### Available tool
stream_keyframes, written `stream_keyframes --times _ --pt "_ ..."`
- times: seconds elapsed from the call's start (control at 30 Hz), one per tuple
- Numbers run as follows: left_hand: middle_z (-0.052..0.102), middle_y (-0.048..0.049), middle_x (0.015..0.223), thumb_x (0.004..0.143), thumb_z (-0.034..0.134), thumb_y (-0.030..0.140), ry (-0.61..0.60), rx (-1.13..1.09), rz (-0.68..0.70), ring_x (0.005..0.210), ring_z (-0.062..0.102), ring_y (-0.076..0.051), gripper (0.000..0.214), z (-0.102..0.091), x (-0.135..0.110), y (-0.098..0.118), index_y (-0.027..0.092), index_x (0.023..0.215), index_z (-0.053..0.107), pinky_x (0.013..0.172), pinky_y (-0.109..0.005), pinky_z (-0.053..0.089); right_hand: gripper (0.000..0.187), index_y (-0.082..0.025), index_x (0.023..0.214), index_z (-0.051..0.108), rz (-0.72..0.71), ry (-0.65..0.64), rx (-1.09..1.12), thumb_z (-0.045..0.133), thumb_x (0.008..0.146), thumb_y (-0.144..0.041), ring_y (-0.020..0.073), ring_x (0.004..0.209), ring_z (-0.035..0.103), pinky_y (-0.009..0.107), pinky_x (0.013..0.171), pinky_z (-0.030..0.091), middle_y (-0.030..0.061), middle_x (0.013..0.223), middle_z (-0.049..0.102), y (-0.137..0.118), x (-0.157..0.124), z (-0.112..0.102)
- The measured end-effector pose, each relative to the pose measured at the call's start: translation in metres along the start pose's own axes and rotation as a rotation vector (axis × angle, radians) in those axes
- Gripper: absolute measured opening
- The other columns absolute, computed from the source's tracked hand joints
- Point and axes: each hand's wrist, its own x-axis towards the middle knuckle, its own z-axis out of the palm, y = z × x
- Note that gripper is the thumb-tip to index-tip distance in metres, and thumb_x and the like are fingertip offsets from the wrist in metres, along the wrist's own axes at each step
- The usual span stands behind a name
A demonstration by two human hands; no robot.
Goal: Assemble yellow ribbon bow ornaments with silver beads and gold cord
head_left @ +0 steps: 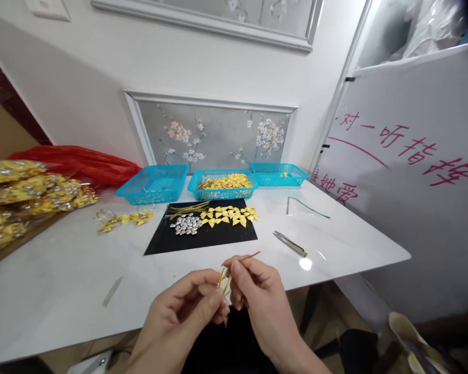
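Bare tabletop [54, 280] lies open left of the left hand [181, 311]. Ahead, the black mat [206, 240] carries silver beads [186, 224] and yellow bows [228, 214]; tweezers [290, 243] lie right of it, blue baskets [222, 194] behind.

White table [62, 291] — black mat [203, 240], blue baskets [152, 197], tweezers [290, 243].

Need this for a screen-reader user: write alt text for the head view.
The left hand and right hand pinch a thin gold stem at a white table. Behind: a black mat with yellow bows and silver beads, tweezers, blue baskets.
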Motion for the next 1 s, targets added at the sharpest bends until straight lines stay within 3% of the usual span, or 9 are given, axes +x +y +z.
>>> stream_keyframes --times 0.1,0.27,0.37,0.6,0.83,1.0 --pt "0.069 -0.0031 0.065 0.071 0.091 0.055 -0.073 0.032 -0.090 0.063 0.059 -0.017 0.033 0.002 -0.001 0.006 0.023 0.074 0.084 0.060 -0.024 0.052 0.018 -0.022 0.101 0.083 -0.307 0.018 -0.316 0.067 0.098 -0.028 0.0094 0.055 0.057 0.021 0.050 0.048 0.0026 0.082 0.069 -0.003 -0.006 -0.007" --pt "0.065 -0.0022 0.060 0.077 0.087 0.050 -0.138 0.007 -0.157 0.059 0.054 -0.016 0.030 0.001 -0.006 0.007 0.022 0.072 0.081 0.056 -0.023 0.048 0.038 -0.021 0.123 0.078 -0.772 -0.033 -0.705 0.054 0.099 -0.003 0.0172 0.085 0.076 0.025 0.074 0.064 0.0084 0.098 0.077 -0.008 -0.006 -0.019" --pt "0.063 -0.0022 0.056 0.076 0.087 0.052 -0.150 0.030 -0.166 0.053 0.053 -0.015 0.033 -0.002 -0.007 0.005 0.022 0.066 0.077 0.049 -0.024 0.044 0.046 -0.020 0.134 0.072 -0.933 -0.116 -0.858 0.051 0.099 0.003 0.0199 0.093 0.077 0.028 0.080 0.066 0.0107 0.103 0.078 -0.009 -0.006 -0.023" --pt "0.062 -0.0004 0.056 0.082 0.081 0.057 -0.243 0.093 -0.189 0.048 0.052 -0.013 0.036 -0.011 -0.009 -0.002 0.023 0.070 0.077 0.048 -0.024 0.045 0.050 -0.017 0.145 0.061 -1.074 -0.188 -1.070 0.048 0.101 0.002 0.0172 0.066 0.064 0.030 0.058 0.059 0.0094 0.094 0.077 -0.013 -0.009 -0.023" --pt "0.062 -0.0004 0.057 0.078 0.086 0.056 -0.214 0.026 -0.216 0.047 0.052 -0.013 0.034 -0.010 -0.011 0.001 0.023 0.071 0.079 0.047 -0.024 0.045 0.041 -0.010 0.135 0.066 -1.095 -0.207 -1.108 0.049 0.100 0.003 0.0177 0.065 0.058 0.031 0.057 0.056 0.0113 0.096 0.078 -0.012 -0.009 -0.024" --pt "0.065 -0.0014 0.058 0.083 0.082 0.055 -0.247 0.065 -0.209 0.052 0.054 -0.014 0.033 -0.015 -0.011 -0.004 0.024 0.075 0.080 0.051 -0.022 0.046 0.041 -0.010 0.137 0.066 -1.115 -0.206 -1.150 0.049 0.101 0.001 0.0184 0.066 0.058 0.032 0.055 0.055 0.0112 0.096 0.077 -0.010 -0.010 -0.025"
